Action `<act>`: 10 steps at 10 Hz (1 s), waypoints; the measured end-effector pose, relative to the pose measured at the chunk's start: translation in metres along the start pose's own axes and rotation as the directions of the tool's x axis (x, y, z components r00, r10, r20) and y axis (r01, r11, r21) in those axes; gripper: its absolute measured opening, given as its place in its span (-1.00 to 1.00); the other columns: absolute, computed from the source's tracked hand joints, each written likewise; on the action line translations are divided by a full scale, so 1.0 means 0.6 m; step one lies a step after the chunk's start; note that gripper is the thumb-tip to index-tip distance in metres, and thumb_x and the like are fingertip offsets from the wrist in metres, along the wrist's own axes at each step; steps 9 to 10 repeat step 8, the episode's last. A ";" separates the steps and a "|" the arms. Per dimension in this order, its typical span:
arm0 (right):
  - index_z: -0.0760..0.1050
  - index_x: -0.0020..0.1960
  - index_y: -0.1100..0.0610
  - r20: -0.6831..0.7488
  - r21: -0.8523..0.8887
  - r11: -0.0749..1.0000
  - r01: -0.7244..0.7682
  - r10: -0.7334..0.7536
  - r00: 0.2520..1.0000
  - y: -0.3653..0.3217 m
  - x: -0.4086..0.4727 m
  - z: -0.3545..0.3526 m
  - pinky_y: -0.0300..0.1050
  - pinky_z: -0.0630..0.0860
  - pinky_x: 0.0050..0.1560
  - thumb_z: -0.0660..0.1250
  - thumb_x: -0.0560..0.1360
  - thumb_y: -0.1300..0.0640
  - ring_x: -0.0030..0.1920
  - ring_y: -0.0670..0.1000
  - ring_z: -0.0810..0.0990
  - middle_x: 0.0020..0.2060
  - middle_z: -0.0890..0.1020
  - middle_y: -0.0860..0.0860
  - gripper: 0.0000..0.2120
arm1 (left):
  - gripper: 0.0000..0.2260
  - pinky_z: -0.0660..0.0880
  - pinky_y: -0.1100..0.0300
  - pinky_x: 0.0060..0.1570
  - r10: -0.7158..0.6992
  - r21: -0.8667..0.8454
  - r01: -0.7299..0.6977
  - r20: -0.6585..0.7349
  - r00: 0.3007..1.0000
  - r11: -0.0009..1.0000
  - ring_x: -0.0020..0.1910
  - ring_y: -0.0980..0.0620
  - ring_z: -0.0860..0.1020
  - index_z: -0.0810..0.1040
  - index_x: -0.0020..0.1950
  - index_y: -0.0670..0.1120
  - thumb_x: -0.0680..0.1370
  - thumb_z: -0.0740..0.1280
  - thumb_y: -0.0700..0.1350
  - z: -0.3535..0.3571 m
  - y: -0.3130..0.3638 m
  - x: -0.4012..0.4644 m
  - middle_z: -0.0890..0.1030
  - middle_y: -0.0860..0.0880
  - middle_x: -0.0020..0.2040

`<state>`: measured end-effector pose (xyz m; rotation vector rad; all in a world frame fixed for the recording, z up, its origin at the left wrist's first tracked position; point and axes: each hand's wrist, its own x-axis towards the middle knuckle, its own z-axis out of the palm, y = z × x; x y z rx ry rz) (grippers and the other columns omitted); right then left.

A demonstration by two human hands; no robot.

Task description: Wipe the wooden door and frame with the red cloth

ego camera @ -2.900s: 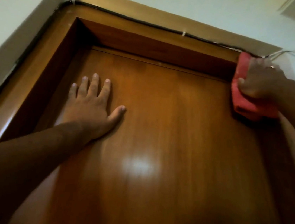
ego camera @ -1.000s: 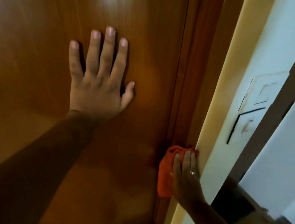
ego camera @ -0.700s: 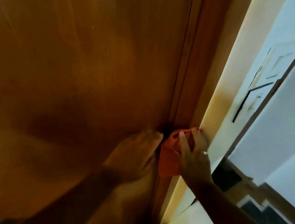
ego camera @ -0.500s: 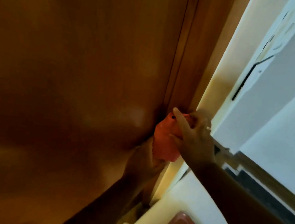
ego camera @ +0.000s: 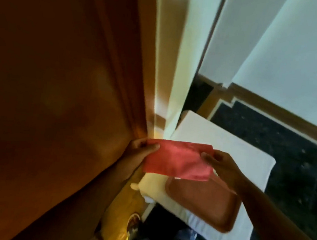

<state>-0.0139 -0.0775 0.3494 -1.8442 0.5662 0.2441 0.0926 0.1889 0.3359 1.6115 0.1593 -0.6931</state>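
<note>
The wooden door (ego camera: 48, 87) fills the left half of the view, with its brown frame (ego camera: 138, 62) running down beside it. The red cloth (ego camera: 177, 159) is stretched flat in the air just right of the frame's lower part, off the wood. My left hand (ego camera: 140, 153) pinches its left edge and my right hand (ego camera: 221, 166) pinches its right edge.
A cream wall edge (ego camera: 172, 62) stands right of the frame. Below the cloth a white cushioned seat (ego camera: 229, 147) carries a brown tray (ego camera: 207, 204). Dark speckled floor (ego camera: 288, 154) lies to the right. My legs and a shoe (ego camera: 133, 222) show at the bottom.
My right hand wiped the cloth down the frame from the top corner. My left hand left the door and joined it. Now both hands hold the cloth spread out, away from the frame.
</note>
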 end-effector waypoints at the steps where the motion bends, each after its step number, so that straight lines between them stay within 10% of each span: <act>1: 0.62 0.11 0.09 0.013 0.332 0.912 -0.243 0.253 0.967 0.130 -0.012 -0.009 0.00 0.61 -0.18 0.40 0.46 -0.11 -0.06 0.13 0.69 -0.05 0.72 0.13 -0.66 | -0.68 0.63 -0.02 0.02 -0.189 -0.055 0.191 0.035 0.981 0.980 0.05 -0.10 0.68 0.61 0.20 -0.17 0.53 0.45 -0.02 0.088 -0.064 0.032 0.71 -0.13 0.07; 3: 0.46 0.30 0.09 0.044 0.404 0.756 -0.516 0.547 0.836 0.369 -0.036 -0.061 0.25 0.60 0.06 0.52 0.38 0.14 0.11 0.21 0.61 0.17 0.59 0.11 -0.48 | -0.74 0.66 0.01 -0.08 -0.539 -0.015 0.547 0.154 0.828 0.837 -0.08 -0.08 0.70 0.61 0.20 -0.14 0.51 0.44 -0.25 0.256 -0.255 0.084 0.72 -0.13 0.02; 6: 0.50 -0.07 0.01 -0.126 0.353 0.706 -0.614 0.686 0.717 0.599 0.011 -0.030 0.12 0.60 0.01 0.46 0.44 0.14 -0.02 0.15 0.61 -0.13 0.59 -0.02 -0.85 | -0.59 0.53 -0.23 0.23 -0.494 0.390 0.473 -0.050 0.868 0.790 0.20 -0.22 0.58 0.57 0.28 -0.20 0.45 0.53 -0.24 0.352 -0.445 0.190 0.62 -0.21 0.23; 10: 0.53 0.18 0.19 -0.277 0.253 0.711 -0.656 0.703 0.655 0.633 0.043 0.039 0.12 0.56 0.08 0.40 0.45 0.15 0.01 0.17 0.62 0.03 0.64 0.14 -0.69 | -0.57 0.47 -0.10 0.28 -0.511 0.674 0.376 0.003 0.860 0.636 0.25 -0.13 0.51 0.48 0.39 -0.05 0.53 0.44 -0.11 0.343 -0.458 0.272 0.53 -0.09 0.30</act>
